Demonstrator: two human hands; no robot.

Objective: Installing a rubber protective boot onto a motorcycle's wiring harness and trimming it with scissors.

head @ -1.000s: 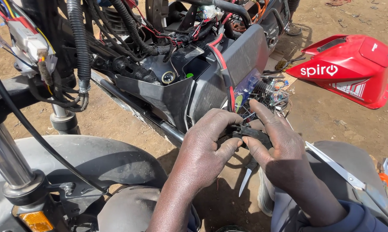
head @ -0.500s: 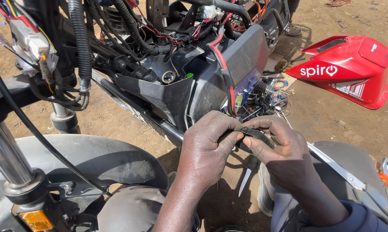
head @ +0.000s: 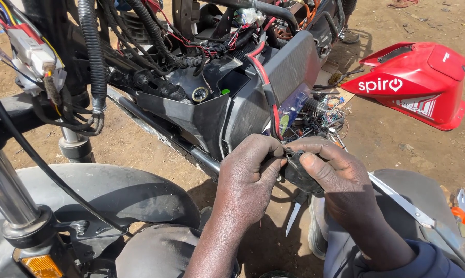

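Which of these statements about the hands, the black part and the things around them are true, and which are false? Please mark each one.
1. Both hands hold a small black part. True: the left hand and the right hand meet on the black part.
2. The red body panel is mounted on the motorcycle. False: the red body panel lies on the dirt ground.
3. A red cable runs down the dark side cover. True: the red cable crosses the side cover.
4. The front mudguard is red. False: the front mudguard is grey.

Both hands (head: 294, 175) pinch a black part (head: 299, 177) beside the motorcycle's wiring (head: 315, 116).
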